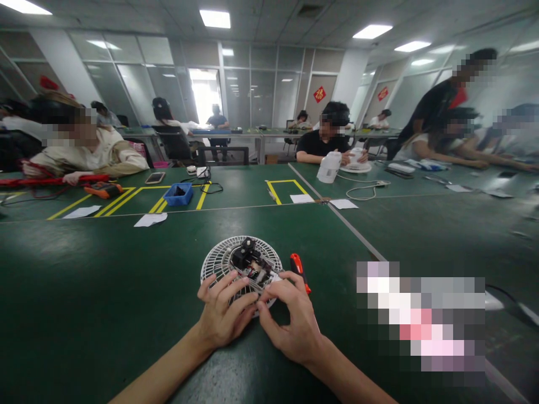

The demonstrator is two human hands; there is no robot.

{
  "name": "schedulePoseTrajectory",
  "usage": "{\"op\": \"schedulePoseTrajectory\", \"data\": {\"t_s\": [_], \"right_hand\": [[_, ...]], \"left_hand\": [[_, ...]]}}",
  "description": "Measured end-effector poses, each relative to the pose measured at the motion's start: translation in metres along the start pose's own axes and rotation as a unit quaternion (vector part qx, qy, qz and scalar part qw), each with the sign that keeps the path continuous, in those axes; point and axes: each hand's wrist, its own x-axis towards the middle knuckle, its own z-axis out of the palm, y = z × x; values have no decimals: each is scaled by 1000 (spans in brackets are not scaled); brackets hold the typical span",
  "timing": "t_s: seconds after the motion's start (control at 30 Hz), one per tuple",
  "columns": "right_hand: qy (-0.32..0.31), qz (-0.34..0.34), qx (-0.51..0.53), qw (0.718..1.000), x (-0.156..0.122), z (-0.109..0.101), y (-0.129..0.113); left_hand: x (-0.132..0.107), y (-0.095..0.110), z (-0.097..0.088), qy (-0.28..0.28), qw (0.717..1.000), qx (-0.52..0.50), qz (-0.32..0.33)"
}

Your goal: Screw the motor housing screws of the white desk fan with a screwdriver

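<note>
A round white fan grille lies flat on the green table in front of me. A black motor and a small circuit board sit in its middle. My left hand rests on the grille's near edge with the fingers curled over it. My right hand pinches at the parts near the circuit board and holds a red-handled screwdriver, whose handle sticks up behind the fingers.
A blue tray, a phone, cables and paper slips lie further back between yellow tape lines. Other people sit at the far tables; one across handles a white fan part. A blurred patch lies at my right.
</note>
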Motion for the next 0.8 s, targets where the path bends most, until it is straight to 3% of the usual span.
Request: {"op": "schedulePoseTrajectory", "data": {"t_s": [0.33,0.63,0.8], "right_hand": [[-30,2,-10,1000,2,-2,0],[-129,81,-122,981,5,-6,10],[-128,93,-137,978,4,-4,11]], "left_hand": [[7,-2,-1,-17,999,-51,3],[11,-2,0,-66,989,-132,-26],[10,-3,3,-97,981,-168,-31]]}}
